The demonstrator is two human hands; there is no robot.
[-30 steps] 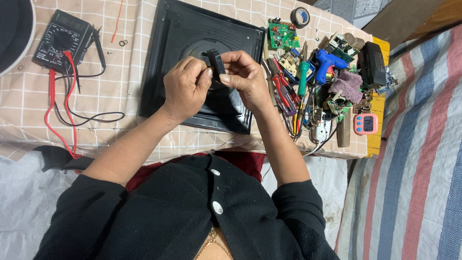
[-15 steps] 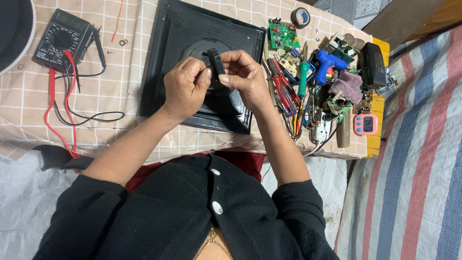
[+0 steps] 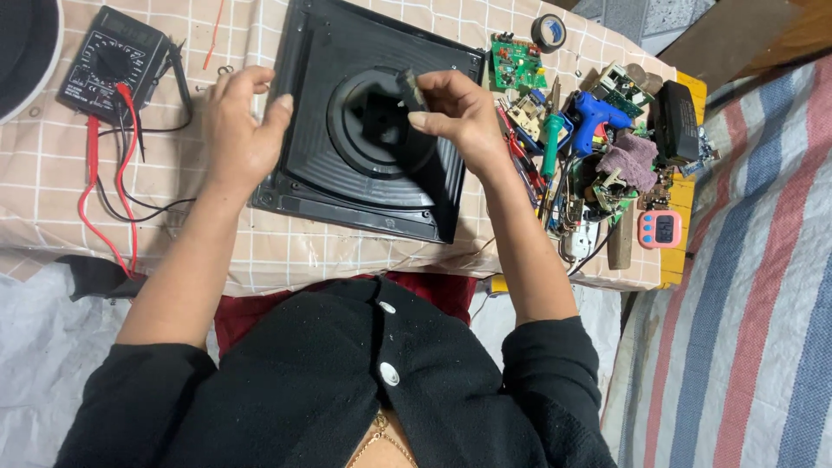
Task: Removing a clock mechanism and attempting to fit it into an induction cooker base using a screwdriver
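My right hand [image 3: 458, 113] pinches a small black part [image 3: 407, 87] between thumb and fingers, held above the round recess of a square black plastic panel [image 3: 347, 186] on the table. My left hand [image 3: 240, 132] hovers with fingers spread over the panel's left edge and holds nothing. It is a hand's width away from the part.
A black multimeter [image 3: 111, 61] with red and black leads [image 3: 102, 195] lies at the left. A heap of tools and parts sits at the right: green circuit board [image 3: 515, 61], blue glue gun [image 3: 600, 113], tape roll [image 3: 549, 32], pink timer [image 3: 659, 230]. A checked cloth [image 3: 52, 165] covers the table.
My left hand let go of the small black part and moved left to the panel's edge, fingers spread. My right hand keeps the part over the panel.
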